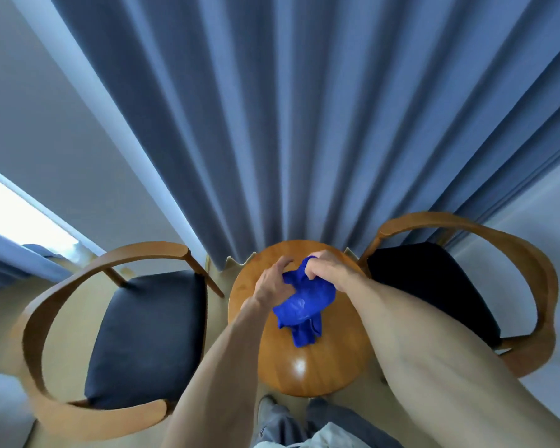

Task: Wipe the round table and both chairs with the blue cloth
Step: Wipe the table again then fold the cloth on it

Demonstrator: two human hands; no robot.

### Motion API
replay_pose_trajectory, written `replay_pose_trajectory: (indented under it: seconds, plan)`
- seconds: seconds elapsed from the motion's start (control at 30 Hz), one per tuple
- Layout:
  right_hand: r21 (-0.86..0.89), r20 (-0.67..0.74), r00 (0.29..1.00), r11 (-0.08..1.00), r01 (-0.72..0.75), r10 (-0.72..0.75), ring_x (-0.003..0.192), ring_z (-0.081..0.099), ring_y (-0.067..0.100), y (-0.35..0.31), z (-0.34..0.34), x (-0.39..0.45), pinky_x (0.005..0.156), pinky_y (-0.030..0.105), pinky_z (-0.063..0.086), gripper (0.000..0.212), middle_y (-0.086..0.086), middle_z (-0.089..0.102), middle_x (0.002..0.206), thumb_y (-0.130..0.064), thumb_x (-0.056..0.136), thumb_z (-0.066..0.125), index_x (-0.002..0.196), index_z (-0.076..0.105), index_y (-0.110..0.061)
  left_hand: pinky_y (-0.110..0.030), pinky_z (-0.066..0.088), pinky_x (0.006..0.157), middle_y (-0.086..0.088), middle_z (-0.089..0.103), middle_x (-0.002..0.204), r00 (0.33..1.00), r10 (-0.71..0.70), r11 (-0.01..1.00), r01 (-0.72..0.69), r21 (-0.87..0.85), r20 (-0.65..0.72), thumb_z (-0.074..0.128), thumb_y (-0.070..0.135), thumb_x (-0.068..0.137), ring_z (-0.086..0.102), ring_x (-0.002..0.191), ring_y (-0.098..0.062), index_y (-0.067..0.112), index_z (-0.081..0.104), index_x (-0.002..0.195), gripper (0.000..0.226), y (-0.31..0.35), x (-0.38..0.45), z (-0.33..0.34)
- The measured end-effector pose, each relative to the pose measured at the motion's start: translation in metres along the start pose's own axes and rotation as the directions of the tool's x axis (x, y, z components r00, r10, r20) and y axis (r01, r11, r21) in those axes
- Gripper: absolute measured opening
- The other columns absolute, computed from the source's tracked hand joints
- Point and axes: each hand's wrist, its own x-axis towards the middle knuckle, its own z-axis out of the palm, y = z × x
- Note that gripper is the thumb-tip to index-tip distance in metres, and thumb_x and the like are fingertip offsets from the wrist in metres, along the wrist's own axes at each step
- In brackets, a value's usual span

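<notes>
Blue cloth [304,302] bunched over mid-tabletop [320,373], tail trailing toward 6 o'clock; right hand [328,266] grips its 12 o'clock end, left hand [274,281] pinches the 9 o'clock edge; wiping can likely start directly below, either hand equally near.

We see the blue cloth [299,302] bunched and crumpled, its upper folds caught inside the curled fingers [311,270] of our right hand [328,270] and its left edge against the fingers of our left hand [274,282], while a loose tail hangs below both sets of fingers toward us. Under the fingers sits the round table [304,367], glossy orange-brown wood with a bright glare spot on its near part. One chair [143,334] stands left of our left fingers and the other chair [434,279] right of our right fingers, both with curved wooden armrests and dark seat cushions.
</notes>
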Motion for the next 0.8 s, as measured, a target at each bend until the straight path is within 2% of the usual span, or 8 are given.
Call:
replay_pose_trajectory:
  seconds: [0.07,0.17,0.27,0.37,0.5,0.67,0.77,0.8]
  plan:
    - [-0.063,0.019,0.998,0.997,0.055,-0.054,0.075,0.052,0.027,-0.005,-0.009,0.000,0.066,0.034,0.040,0.016,0.011,0.059,0.079,-0.007,0.060,0.056,0.076,0.061,-0.007,-0.033,0.047,0.096,0.002,0.065,0.122,0.999,0.022,1.000,-0.022,-0.012,0.047,0.064,0.006,0.073,0.057,0.113,-0.019,0.025,0.051,0.138,0.069,0.013,0.005,-0.006]
    - [-0.162,0.006,0.993,0.980,0.117,-0.117,0.091,0.064,0.033,-0.009,-0.017,0.002,0.079,0.040,0.053,0.027,0.015,0.069,0.096,-0.012,0.063,0.060,0.088,0.066,-0.007,-0.036,0.051,0.087,-0.002,0.070,0.103,0.997,0.020,0.998,-0.024,0.051,0.075,0.065,0.014,0.077,0.062,0.099,-0.021,0.022,0.068,0.116,0.040,0.024,0.013,-0.011]
    - [-0.174,-0.054,0.990,0.978,0.117,-0.128,0.096,0.065,0.031,-0.010,-0.027,0.005,0.085,0.041,0.054,0.010,0.013,0.069,0.097,-0.015,0.067,0.063,0.077,0.063,-0.014,-0.039,0.053,0.078,-0.008,0.070,0.091,0.998,-0.030,0.999,0.029,0.024,0.047,0.065,0.019,0.078,0.063,0.088,-0.024,0.014,0.072,0.098,0.022,0.032,0.017,-0.013]
    - [-0.211,-0.087,0.985,0.969,0.127,-0.148,0.091,0.063,0.026,-0.014,-0.037,0.007,0.069,0.033,0.048,0.011,0.009,0.068,0.096,-0.023,0.073,0.068,0.073,0.058,-0.018,-0.033,0.050,0.064,-0.004,0.065,0.072,0.995,-0.096,0.981,0.097,-0.166,0.010,0.064,0.015,0.076,0.060,0.071,-0.020,0.011,0.069,0.079,0.008,0.039,0.020,-0.013]
    - [-0.238,-0.075,0.959,0.939,0.250,-0.275,0.095,0.062,0.022,-0.029,-0.051,0.006,0.073,0.031,0.049,0.027,0.003,0.068,0.100,-0.024,0.070,0.074,0.095,0.069,-0.020,-0.030,0.044,0.061,-0.005,0.057,0.066,0.985,-0.168,0.881,0.134,-0.455,-0.035,0.063,0.005,0.075,0.054,0.066,-0.021,0.004,0.061,0.073,0.003,0.053,0.028,-0.024]
    - [-0.363,-0.219,0.927,0.907,0.213,-0.305,0.094,0.056,0.022,-0.050,-0.063,0.012,0.071,0.027,0.046,0.036,0.001,0.058,0.106,-0.007,0.075,0.063,0.108,0.060,-0.020,-0.031,0.040,0.055,-0.002,0.048,0.063,0.976,-0.089,0.979,0.049,-0.196,-0.200,0.069,0.014,0.076,0.044,0.063,-0.019,0.009,0.048,0.068,0.023,0.062,0.042,-0.050]
    - [-0.382,-0.374,0.850,0.897,0.223,-0.371,0.080,0.058,0.028,-0.065,-0.065,0.010,0.059,0.030,0.043,0.005,0.003,0.058,0.080,-0.011,0.077,0.055,0.074,0.055,-0.016,-0.039,0.049,0.065,-0.002,0.056,0.069,0.968,0.010,0.998,-0.027,-0.064,-0.249,0.070,0.020,0.076,0.053,0.070,-0.023,0.010,0.055,0.076,0.018,0.066,0.045,-0.057]
    - [-0.394,-0.378,0.839,0.888,0.237,-0.391,0.075,0.056,0.029,-0.069,-0.065,0.009,0.056,0.030,0.038,0.012,0.003,0.055,0.071,-0.012,0.075,0.053,0.065,0.048,-0.016,-0.038,0.050,0.068,-0.001,0.059,0.072,0.973,0.025,0.997,-0.041,-0.064,-0.229,0.070,0.020,0.076,0.056,0.074,-0.023,0.011,0.058,0.081,0.016,0.067,0.045,-0.058]
